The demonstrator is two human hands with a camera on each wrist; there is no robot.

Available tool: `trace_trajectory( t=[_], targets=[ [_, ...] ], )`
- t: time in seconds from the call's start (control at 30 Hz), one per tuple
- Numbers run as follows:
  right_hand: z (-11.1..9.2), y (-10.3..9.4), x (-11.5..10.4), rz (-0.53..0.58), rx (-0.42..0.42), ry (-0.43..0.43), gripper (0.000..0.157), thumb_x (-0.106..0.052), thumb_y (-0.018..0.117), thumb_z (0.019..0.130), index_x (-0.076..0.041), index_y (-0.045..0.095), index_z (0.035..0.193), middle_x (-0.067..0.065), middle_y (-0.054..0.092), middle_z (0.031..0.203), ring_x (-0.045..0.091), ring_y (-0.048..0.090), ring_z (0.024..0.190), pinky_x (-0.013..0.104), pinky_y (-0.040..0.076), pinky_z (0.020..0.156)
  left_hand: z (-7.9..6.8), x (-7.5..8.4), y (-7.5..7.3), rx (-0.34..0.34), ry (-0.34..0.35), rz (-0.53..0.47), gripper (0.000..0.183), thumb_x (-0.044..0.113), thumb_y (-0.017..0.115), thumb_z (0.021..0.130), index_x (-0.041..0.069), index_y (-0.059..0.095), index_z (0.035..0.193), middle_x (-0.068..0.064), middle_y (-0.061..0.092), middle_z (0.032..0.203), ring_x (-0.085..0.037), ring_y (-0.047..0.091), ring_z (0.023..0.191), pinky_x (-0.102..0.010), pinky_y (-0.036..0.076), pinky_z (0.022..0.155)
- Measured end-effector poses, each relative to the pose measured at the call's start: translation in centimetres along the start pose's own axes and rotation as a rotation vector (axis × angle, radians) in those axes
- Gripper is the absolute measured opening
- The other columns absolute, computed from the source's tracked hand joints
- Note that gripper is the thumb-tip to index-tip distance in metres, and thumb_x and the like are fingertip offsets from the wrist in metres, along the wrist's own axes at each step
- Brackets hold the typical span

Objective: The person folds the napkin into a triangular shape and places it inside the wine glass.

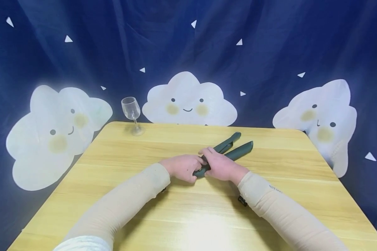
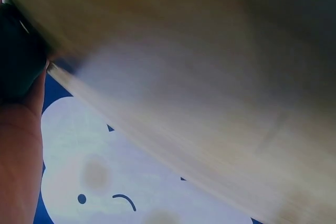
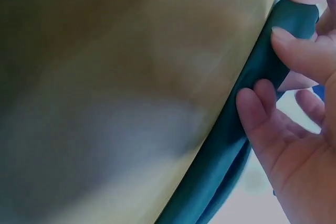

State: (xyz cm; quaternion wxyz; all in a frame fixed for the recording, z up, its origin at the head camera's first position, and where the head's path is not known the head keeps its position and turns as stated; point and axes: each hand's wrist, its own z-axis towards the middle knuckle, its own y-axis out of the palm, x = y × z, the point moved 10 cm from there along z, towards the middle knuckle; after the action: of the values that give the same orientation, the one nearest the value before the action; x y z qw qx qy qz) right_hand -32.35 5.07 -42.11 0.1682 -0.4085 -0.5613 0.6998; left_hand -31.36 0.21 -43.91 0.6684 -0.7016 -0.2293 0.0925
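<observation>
A dark green two-armed thing [image 1: 240,150] lies over the middle of the table, its two long arms spread apart toward the far right and coming together under my hands. My left hand [image 1: 184,168] grips its near end, fingers curled. Right beside it, my right hand [image 1: 222,166] holds the same part from above. In the right wrist view, thumb and fingers close on the smooth green arm [image 3: 220,145], with fingertips of the other hand at its top end. The left wrist view catches only a dark green piece [image 2: 21,51] at its left edge. My hands hide where the arms join.
A clear stemmed wine glass [image 1: 132,111] stands upright near the table's far left corner. The wooden table [image 1: 128,209] ends at a far edge, with a dark blue curtain [image 1: 163,42] printed with white clouds hanging behind it.
</observation>
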Motion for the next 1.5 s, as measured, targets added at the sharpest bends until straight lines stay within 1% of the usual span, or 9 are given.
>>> trace_trajectory(
  t=[0.1,0.3,0.47,0.6,0.77,0.9,1.23,1.4,1.5],
  targets=[
    [0.3,0.2,0.1,-0.022,-0.044,0.015,0.086,-0.011,0.082,0.081,-0.005,0.035,0.153,0.014,0.049,0.142,0.029,0.058,0.120,0.043,0.047,0.100,0.0,0.1,0.0,-0.004,0.005,0.002,0.013,0.018,0.071,0.077,0.017,0.060,0.069,-0.002,0.064,0.122,-0.011,0.057,0.097,-0.022,0.044,0.087],
    [1.1,0.4,0.8,-0.118,-0.084,0.070,0.045,-0.016,0.084,0.081,-0.007,0.061,0.118,0.006,0.061,0.109,0.023,0.061,0.101,0.040,0.050,0.092,-0.7,0.2,-0.3,0.033,0.046,-0.015,0.011,0.016,0.069,0.078,0.016,0.059,0.073,0.000,0.062,0.125,-0.010,0.056,0.093,-0.019,0.044,0.082],
    [1.5,0.5,1.6,-0.155,-0.103,0.127,0.035,-0.021,0.083,0.085,-0.007,0.063,0.110,0.006,0.062,0.103,0.023,0.062,0.095,0.041,0.051,0.087,-1.3,-0.5,-1.1,0.095,-0.063,0.073,0.025,0.038,0.073,0.089,0.018,0.064,0.075,-0.003,0.052,0.137,-0.016,0.051,0.112,-0.026,0.047,0.087],
    [1.5,0.3,1.7,-0.177,-0.095,0.154,0.028,-0.022,0.081,0.088,-0.007,0.064,0.105,0.005,0.061,0.095,0.021,0.059,0.085,0.040,0.051,0.081,-1.1,-1.1,-1.7,0.104,-0.210,0.154,0.044,0.057,0.070,0.090,0.015,0.068,0.077,-0.004,0.057,0.116,-0.018,0.053,0.092,-0.028,0.047,0.072],
    [1.4,-0.1,1.8,-0.229,-0.067,0.174,0.024,-0.029,0.075,0.094,-0.011,0.059,0.089,0.002,0.056,0.081,0.021,0.054,0.074,0.041,0.048,0.071,-0.4,-2.0,-1.7,0.078,-0.338,0.102,0.030,0.038,0.069,0.094,0.013,0.062,0.078,0.002,0.055,0.076,-0.012,0.048,0.062,-0.026,0.040,0.057],
    [1.2,-0.5,2.1,-0.283,-0.035,0.205,0.023,-0.036,0.069,0.097,-0.014,0.064,0.096,0.001,0.057,0.084,0.022,0.059,0.076,0.044,0.051,0.070,-0.5,-2.9,-1.9,0.132,-0.409,0.033,0.021,0.028,0.066,0.096,0.013,0.053,0.090,0.004,0.051,0.070,-0.012,0.046,0.059,-0.026,0.040,0.055],
    [0.9,-1.7,1.6,-0.297,0.047,0.155,0.025,-0.030,0.068,0.099,-0.014,0.068,0.118,0.004,0.064,0.100,0.026,0.066,0.088,0.047,0.054,0.073,-0.2,-2.8,-1.9,0.144,-0.368,0.040,0.021,0.028,0.049,0.108,0.008,0.054,0.103,0.001,0.054,0.080,-0.015,0.057,0.073,-0.032,0.052,0.069],
    [0.0,-3.5,0.3,-0.080,0.191,0.148,0.020,-0.030,0.063,0.101,-0.015,0.070,0.114,0.000,0.064,0.099,0.018,0.062,0.078,0.040,0.052,0.068,-0.9,-4.2,-3.1,0.206,-0.444,-0.020,0.022,0.024,0.048,0.109,0.010,0.055,0.094,0.000,0.053,0.077,-0.017,0.055,0.071,-0.034,0.051,0.068],
    [-0.3,-2.6,0.2,0.254,0.108,0.173,0.033,-0.040,0.057,0.103,-0.009,0.071,0.106,0.003,0.068,0.094,0.017,0.065,0.076,0.037,0.053,0.070,-1.5,-5.4,-4.3,0.275,-0.514,-0.105,0.023,0.025,0.048,0.109,0.011,0.054,0.091,-0.001,0.051,0.073,-0.018,0.053,0.068,-0.035,0.048,0.067]
  ],
)
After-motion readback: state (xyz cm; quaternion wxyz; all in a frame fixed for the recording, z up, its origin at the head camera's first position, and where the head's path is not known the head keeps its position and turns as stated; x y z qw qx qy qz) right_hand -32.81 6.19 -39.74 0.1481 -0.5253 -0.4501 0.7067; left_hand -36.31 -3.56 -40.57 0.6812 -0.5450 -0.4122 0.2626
